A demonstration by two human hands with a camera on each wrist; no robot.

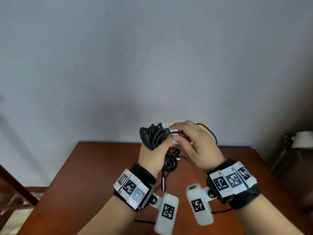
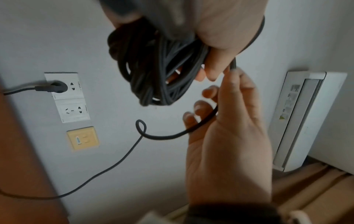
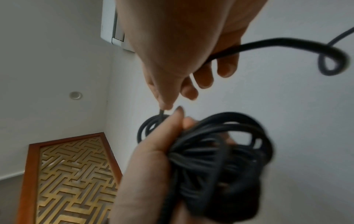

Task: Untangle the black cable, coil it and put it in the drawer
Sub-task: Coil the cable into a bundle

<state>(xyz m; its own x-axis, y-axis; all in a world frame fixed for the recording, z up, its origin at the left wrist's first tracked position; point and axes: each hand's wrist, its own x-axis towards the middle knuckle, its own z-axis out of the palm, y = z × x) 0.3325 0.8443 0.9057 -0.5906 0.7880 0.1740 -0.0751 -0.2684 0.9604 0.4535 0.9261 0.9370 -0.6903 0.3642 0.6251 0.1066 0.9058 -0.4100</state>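
Behind the reddish-brown wooden worktop rises a plain grey wall carrying white sockets. Both hands are raised above the wood, probably so the slack can hang free instead of snagging. The left hand has its grip curled round a bundle of the black cable, many round loops gathered together, matte and slightly ribbed like braided sheathing. From the bundle a few strands droop toward the wood, ending in a slim metal-sleeved plug. The right hand pinches a single strand between thumb and forefinger right at the bundle, its other fingers loosely bent, likely to lay the next turn onto the coil. Beyond that hand the free length runs off toward the worktop edge with a small kink loop in it (that twist should want straightening before it is wound on). No drawer is in view.
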